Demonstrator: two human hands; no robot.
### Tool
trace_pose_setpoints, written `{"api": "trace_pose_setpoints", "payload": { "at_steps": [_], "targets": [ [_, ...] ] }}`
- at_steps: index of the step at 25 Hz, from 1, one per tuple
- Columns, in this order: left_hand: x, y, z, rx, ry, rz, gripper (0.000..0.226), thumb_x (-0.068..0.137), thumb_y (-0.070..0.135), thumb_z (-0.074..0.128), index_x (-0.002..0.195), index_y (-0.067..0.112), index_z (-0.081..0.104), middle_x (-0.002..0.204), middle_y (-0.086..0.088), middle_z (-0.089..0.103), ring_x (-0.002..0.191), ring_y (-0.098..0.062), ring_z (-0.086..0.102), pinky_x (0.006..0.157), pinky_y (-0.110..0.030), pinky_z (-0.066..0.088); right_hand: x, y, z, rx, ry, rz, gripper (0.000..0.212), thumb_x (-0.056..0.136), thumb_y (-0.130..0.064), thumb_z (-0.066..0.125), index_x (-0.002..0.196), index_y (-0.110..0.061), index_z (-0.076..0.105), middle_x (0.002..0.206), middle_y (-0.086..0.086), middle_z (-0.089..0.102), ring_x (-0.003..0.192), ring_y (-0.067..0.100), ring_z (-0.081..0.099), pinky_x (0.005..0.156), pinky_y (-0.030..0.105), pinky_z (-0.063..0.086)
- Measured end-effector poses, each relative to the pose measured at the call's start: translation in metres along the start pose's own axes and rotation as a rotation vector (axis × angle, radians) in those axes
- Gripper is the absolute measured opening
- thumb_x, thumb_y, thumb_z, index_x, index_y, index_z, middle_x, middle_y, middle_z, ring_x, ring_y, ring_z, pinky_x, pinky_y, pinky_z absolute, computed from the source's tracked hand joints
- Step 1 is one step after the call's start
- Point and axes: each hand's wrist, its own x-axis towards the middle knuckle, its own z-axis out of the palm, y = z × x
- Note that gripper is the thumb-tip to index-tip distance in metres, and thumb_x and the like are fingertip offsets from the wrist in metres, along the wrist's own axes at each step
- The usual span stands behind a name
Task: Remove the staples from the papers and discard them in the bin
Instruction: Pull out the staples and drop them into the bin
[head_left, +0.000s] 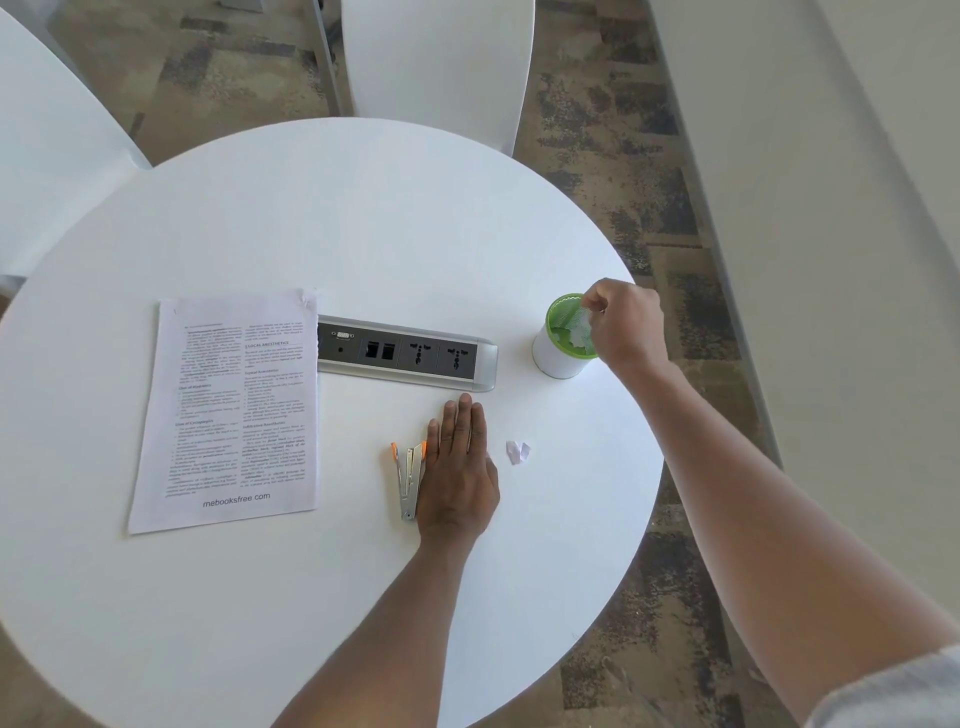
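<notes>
Printed papers (228, 410) lie flat on the left of the round white table (311, 234), their top right corner crumpled. A small bin (558, 358), white with a green mesh inside, stands at the right with paper scraps in it. My right hand (626, 322) hovers over the bin's rim, fingertips pinched together; anything between them is too small to see. My left hand (457, 467) rests flat on the table, fingers together, right beside a silver and orange stapler (409, 480). A small torn paper scrap (518, 452) lies to the right of my left hand.
A grey socket strip (410, 356) is set into the table between the papers and the bin. White chairs (436, 62) stand behind the table and at the far left. A pale wall (831, 208) runs along the right over patterned carpet.
</notes>
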Motion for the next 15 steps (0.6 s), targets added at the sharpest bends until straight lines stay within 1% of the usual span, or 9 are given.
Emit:
{"api": "trace_pose_setpoints", "payload": {
  "at_steps": [1,3,5,7,10,11,12,13,15],
  "targets": [
    [0.0,0.0,0.0,-0.001,-0.002,-0.002,0.063,0.092,0.017,0.035,0.154,0.006,0.029,0.164,-0.011,0.025,0.152,-0.028,0.023,0.123,-0.045,0.017,-0.001,0.0,0.001,-0.008,0.002,0.006,0.038,0.077,0.01,0.048,0.099,-0.008,0.073,0.098,0.011,0.073,0.093,0.031,0.062,0.072,0.031,0.048],
    [0.0,0.0,0.0,-0.007,0.001,-0.004,0.063,0.092,0.017,0.033,0.154,0.006,0.029,0.164,-0.01,0.025,0.152,-0.029,0.023,0.123,-0.045,0.019,-0.002,0.001,0.001,-0.032,0.021,0.001,0.043,0.076,0.012,0.047,0.105,-0.009,0.072,0.103,0.009,0.072,0.098,0.028,0.06,0.072,0.028,0.04],
    [0.0,-0.001,0.0,-0.007,0.004,-0.001,0.063,0.092,0.017,0.032,0.154,0.007,0.03,0.164,-0.011,0.026,0.152,-0.029,0.024,0.123,-0.046,0.021,-0.002,0.0,-0.002,-0.02,0.036,-0.017,0.044,0.076,0.012,0.046,0.104,-0.009,0.072,0.101,0.008,0.072,0.097,0.027,0.06,0.072,0.029,0.04],
    [0.001,-0.001,0.0,-0.007,0.003,0.0,0.063,0.092,0.018,0.031,0.154,0.007,0.03,0.164,-0.011,0.026,0.151,-0.029,0.025,0.123,-0.046,0.021,-0.006,-0.005,-0.006,0.014,0.076,-0.043,0.038,0.078,0.009,0.046,0.098,-0.01,0.072,0.092,0.007,0.072,0.089,0.028,0.061,0.072,0.034,0.046],
    [0.001,-0.001,0.0,-0.009,0.007,-0.003,0.064,0.092,0.018,0.03,0.154,0.006,0.03,0.164,-0.011,0.026,0.151,-0.029,0.025,0.123,-0.046,0.021,-0.036,-0.016,0.003,0.098,0.139,-0.086,0.024,0.077,0.005,0.051,0.083,-0.011,0.067,0.078,0.008,0.068,0.074,0.031,0.059,0.064,0.039,0.045],
    [0.001,0.0,0.0,-0.006,0.006,-0.002,0.064,0.091,0.018,0.03,0.154,0.006,0.029,0.164,-0.011,0.026,0.152,-0.029,0.024,0.123,-0.046,0.021,-0.054,-0.017,0.012,0.124,0.115,-0.089,0.023,0.077,0.005,0.052,0.082,-0.011,0.068,0.077,0.008,0.068,0.073,0.032,0.059,0.063,0.039,0.045],
    [0.001,0.0,-0.001,-0.003,0.003,0.002,0.064,0.091,0.018,0.03,0.155,0.006,0.029,0.164,-0.011,0.026,0.152,-0.029,0.024,0.123,-0.046,0.021,-0.073,-0.016,0.023,0.144,0.056,-0.079,0.023,0.08,0.004,0.054,0.086,-0.011,0.07,0.08,0.009,0.07,0.075,0.031,0.062,0.065,0.038,0.047],
    [0.0,0.0,-0.001,0.001,-0.002,0.004,0.064,0.092,0.018,0.029,0.155,0.006,0.028,0.164,-0.011,0.025,0.152,-0.029,0.023,0.123,-0.046,0.02,-0.093,-0.014,0.036,0.148,-0.03,-0.057,0.026,0.082,0.003,0.055,0.094,-0.012,0.073,0.088,0.009,0.072,0.08,0.03,0.064,0.069,0.036,0.049],
    [0.0,-0.001,0.0,0.015,-0.009,0.008,0.065,0.092,0.019,0.029,0.156,0.007,0.025,0.165,-0.011,0.022,0.153,-0.028,0.02,0.124,-0.045,0.018,-0.126,-0.005,0.058,0.098,-0.214,-0.015,0.033,0.085,0.0,0.06,0.112,-0.014,0.072,0.106,0.01,0.071,0.095,0.029,0.066,0.078,0.035,0.051]
  ]
}}
